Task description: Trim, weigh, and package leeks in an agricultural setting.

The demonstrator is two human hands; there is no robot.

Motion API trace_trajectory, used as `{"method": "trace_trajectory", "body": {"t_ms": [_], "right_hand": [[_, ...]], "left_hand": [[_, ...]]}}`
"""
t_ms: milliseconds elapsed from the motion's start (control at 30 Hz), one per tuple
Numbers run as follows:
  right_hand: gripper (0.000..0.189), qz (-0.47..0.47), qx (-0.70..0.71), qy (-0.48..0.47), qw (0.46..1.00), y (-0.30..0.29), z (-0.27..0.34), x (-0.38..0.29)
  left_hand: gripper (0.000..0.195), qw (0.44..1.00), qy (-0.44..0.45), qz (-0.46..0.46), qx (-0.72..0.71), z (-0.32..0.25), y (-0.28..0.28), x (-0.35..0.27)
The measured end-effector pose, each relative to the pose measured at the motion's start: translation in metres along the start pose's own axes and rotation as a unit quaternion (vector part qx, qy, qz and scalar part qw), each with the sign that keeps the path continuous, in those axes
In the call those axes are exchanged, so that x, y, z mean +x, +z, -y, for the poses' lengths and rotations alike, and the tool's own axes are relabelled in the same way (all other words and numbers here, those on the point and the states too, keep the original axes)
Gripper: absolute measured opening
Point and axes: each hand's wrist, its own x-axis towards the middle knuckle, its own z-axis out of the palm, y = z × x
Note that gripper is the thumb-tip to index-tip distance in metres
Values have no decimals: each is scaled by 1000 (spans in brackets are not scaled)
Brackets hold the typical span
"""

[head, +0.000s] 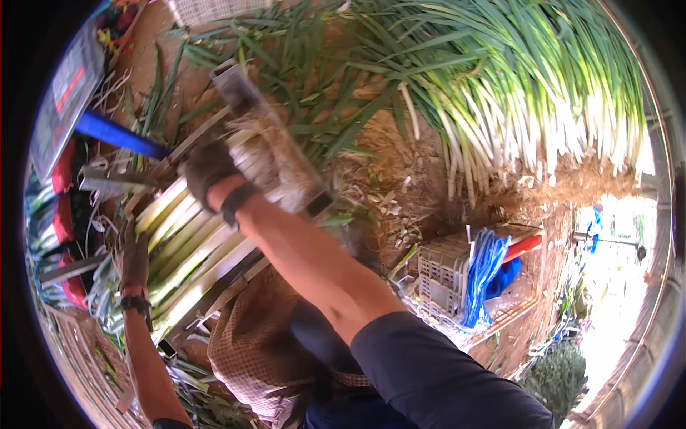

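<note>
Several long green onions or leeks [187,252] lie side by side in a metal frame [278,134], their roots towards its raised metal end plate. My left hand [131,252], in a dark glove, rests along the outer edge of the stalks, on their leafy side. Over the upper stalks, near the root end, is my right hand [209,171], also gloved and slightly blurred; its fingers are mostly hidden, so its hold cannot be told. A large row of green onions [514,96] lies on the ground at upper right, with white stems and roots towards me.
A plastic crate [442,273] with blue ties [485,279] hanging over it stands at right. A scale display [69,102] on a blue post [123,134] rises at upper left. Loose green leaves [300,75] litter the soil. A pale basket [214,8] is at the top.
</note>
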Motion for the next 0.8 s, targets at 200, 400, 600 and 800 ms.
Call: {"method": "trace_trajectory", "body": {"t_ms": [200,400,600,800], "right_hand": [[13,-50,274,-190,941,-148,-26,-135],[43,-94,295,261,914,-211,-263,-253],[55,-112,-139,462,869,-187,-512,-323],[84,120,-209,564,790,-178,-625,-368]], "left_hand": [[58,985,-2,-4,-171,-6,-23,-8],[43,951,-178,-116,-225,0,-67,-88],[36,958,-259,-29,-123,-39,-130,-201],[31,951,-235,194,-48,-128,-181,-229]]}}
